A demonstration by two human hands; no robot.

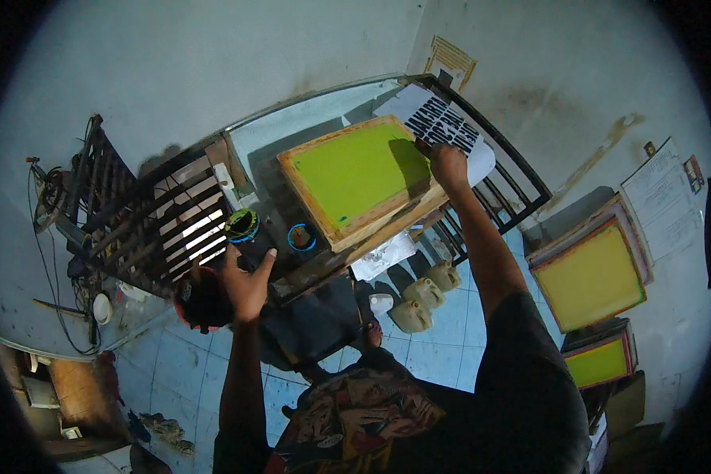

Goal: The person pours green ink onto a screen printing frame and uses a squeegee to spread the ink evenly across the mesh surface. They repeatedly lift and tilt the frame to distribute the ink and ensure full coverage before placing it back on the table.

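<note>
A wooden-framed screen [355, 170] with lime-green mesh lies tilted on the bench. At its right edge is my right hand [449, 167], its fingers closed around something dark and small that I cannot make out. Beyond the hand lies a white sheet [480, 164] with bold black lettering. My left hand [246, 284] is open, thumb spread from the fingers, just on the near side of a round pot [242, 226] with a green and blue rim. A second pot [301, 237] with a blue rim stands right of it, by the screen's corner.
Dark slatted racks [186, 221] flank the bench on the left, with more slats at right. Several pale jerrycans [424, 294] and a white cup [381, 304] stand on the blue tiled floor. Framed screens [592, 276] lean against the right wall. Cables [51, 261] hang at far left.
</note>
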